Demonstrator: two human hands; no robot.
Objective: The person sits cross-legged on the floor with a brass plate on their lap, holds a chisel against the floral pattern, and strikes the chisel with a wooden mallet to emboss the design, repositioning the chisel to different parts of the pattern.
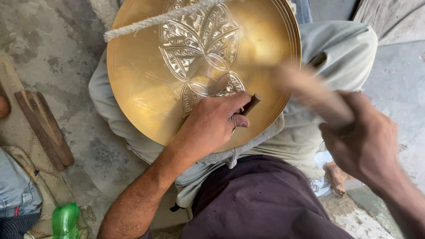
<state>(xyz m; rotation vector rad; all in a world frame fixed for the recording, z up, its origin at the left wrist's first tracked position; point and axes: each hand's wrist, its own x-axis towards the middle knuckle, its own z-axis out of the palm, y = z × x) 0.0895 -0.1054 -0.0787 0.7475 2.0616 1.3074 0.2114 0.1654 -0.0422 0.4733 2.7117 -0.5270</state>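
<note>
At frame centre the left hand (215, 121) clamps a punch (250, 105) against the brass plate (141, 66); at right, the right hand (365, 141) grips a mallet (310, 90) (blurred).

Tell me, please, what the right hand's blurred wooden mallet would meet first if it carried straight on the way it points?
Most likely the dark metal chisel held by the left hand against the round engraved brass plate. The right hand aims its mallet toward it, though blur leaves depth unclear.
</note>
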